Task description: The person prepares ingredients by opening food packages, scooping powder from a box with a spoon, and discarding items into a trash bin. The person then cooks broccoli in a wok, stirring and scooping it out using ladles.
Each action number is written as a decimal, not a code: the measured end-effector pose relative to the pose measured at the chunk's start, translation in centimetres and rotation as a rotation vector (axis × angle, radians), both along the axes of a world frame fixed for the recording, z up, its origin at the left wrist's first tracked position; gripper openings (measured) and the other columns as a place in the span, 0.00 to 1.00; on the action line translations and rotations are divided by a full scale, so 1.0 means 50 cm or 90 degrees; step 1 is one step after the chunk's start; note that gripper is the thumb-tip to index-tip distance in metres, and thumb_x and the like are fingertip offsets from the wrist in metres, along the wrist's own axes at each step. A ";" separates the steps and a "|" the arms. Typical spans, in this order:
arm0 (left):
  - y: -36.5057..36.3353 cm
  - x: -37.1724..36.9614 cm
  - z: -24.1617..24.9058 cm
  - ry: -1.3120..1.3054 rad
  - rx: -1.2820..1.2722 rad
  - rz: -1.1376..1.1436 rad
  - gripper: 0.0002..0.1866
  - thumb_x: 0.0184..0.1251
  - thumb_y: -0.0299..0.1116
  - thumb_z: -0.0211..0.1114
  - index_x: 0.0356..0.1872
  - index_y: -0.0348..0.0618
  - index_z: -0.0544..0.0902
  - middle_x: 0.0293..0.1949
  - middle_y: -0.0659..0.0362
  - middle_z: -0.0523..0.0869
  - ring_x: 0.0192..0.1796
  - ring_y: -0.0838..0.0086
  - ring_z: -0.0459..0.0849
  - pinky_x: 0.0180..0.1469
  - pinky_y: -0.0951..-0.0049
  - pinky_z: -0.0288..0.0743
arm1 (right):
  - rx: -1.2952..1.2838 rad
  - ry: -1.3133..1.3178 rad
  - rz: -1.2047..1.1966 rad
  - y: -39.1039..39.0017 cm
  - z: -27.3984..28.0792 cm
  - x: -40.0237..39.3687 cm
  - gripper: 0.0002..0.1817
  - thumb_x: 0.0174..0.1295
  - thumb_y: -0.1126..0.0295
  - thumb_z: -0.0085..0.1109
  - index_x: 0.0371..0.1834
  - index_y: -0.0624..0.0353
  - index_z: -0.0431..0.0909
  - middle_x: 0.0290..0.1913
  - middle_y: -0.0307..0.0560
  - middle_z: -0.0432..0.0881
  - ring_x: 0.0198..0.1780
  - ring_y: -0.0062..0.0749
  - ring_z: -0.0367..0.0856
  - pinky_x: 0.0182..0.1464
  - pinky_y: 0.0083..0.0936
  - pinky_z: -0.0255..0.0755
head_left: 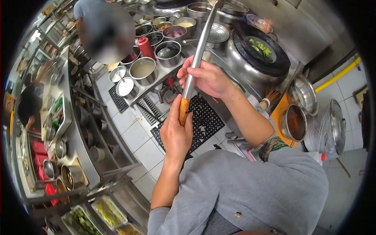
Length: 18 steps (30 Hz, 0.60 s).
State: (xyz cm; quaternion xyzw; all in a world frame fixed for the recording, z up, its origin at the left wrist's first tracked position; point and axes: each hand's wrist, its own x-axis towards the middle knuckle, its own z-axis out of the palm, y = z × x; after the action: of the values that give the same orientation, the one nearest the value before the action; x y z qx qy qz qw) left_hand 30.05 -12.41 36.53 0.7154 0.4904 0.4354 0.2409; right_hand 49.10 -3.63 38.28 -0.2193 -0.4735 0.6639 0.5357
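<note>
A long-handled wok utensil (201, 46) slants up through the middle of the head view, its head mostly cut off at the top edge. Its metal shaft ends in a wooden grip. My left hand (176, 133) is closed around that wooden end. Higher up, my right hand (207, 76) holds the metal shaft, thumb laid across it and fingers curled behind. To the right of the shaft, chopped green vegetables (260, 49) lie in a dark wok (244, 47) on a round steel burner. A perforated strainer (217, 33) sits between the shaft and the wok.
Several steel pots, one with pale liquid (142, 70), and a red squeeze bottle (145, 47) crowd the counter ahead. A black perforated mat (203, 121) covers the floor tiles. At right stands a bowl of brown liquid (293, 122). Another person (84, 8) is at upper left.
</note>
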 end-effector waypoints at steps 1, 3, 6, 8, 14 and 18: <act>0.030 -0.004 -0.004 -0.004 0.042 0.011 0.27 0.61 0.26 0.71 0.63 0.43 0.78 0.34 0.45 0.87 0.33 0.52 0.86 0.38 0.57 0.78 | -0.015 0.006 -0.026 0.022 0.001 -0.007 0.12 0.74 0.63 0.54 0.54 0.57 0.72 0.50 0.49 0.81 0.49 0.34 0.82 0.54 0.37 0.78; 0.091 -0.016 -0.009 0.022 0.124 0.009 0.26 0.60 0.26 0.72 0.61 0.40 0.79 0.35 0.45 0.87 0.34 0.52 0.86 0.38 0.58 0.78 | -0.026 0.033 -0.061 0.055 0.012 -0.022 0.12 0.75 0.63 0.54 0.53 0.57 0.72 0.50 0.49 0.81 0.48 0.35 0.82 0.54 0.37 0.78; 0.157 -0.011 0.002 0.055 0.165 -0.053 0.24 0.60 0.26 0.72 0.58 0.35 0.79 0.37 0.46 0.86 0.38 0.52 0.85 0.42 0.59 0.77 | -0.073 0.099 -0.157 0.078 0.023 -0.027 0.11 0.75 0.62 0.52 0.51 0.56 0.73 0.45 0.47 0.81 0.46 0.35 0.82 0.51 0.37 0.78; 0.180 0.010 0.008 0.062 0.167 -0.125 0.23 0.62 0.26 0.71 0.58 0.33 0.78 0.41 0.44 0.86 0.42 0.50 0.86 0.46 0.61 0.79 | -0.100 0.176 -0.213 0.074 0.024 -0.011 0.10 0.75 0.62 0.52 0.50 0.55 0.74 0.41 0.45 0.81 0.44 0.35 0.81 0.49 0.36 0.77; 0.175 0.110 0.021 -0.057 -0.010 -0.605 0.43 0.61 0.34 0.74 0.74 0.32 0.62 0.52 0.43 0.78 0.53 0.51 0.79 0.59 0.61 0.73 | -0.182 0.239 -0.448 0.001 0.072 0.160 0.12 0.74 0.59 0.57 0.34 0.46 0.67 0.17 0.24 0.60 0.15 0.12 0.57 0.18 0.18 0.55; 0.215 0.131 -0.016 0.010 -0.070 -0.705 0.43 0.60 0.30 0.75 0.75 0.35 0.62 0.55 0.43 0.79 0.53 0.55 0.81 0.58 0.62 0.75 | -0.255 -0.366 -0.910 -0.183 0.103 0.416 0.16 0.68 0.68 0.63 0.54 0.52 0.68 0.25 0.34 0.70 0.15 0.15 0.65 0.14 0.21 0.58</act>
State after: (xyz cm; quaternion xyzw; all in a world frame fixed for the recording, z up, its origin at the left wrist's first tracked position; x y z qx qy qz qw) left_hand 36.62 -1.67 35.73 0.8559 0.0650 0.2121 0.4671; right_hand 69.90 -12.77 43.41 -0.7247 -0.2096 0.1493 0.6393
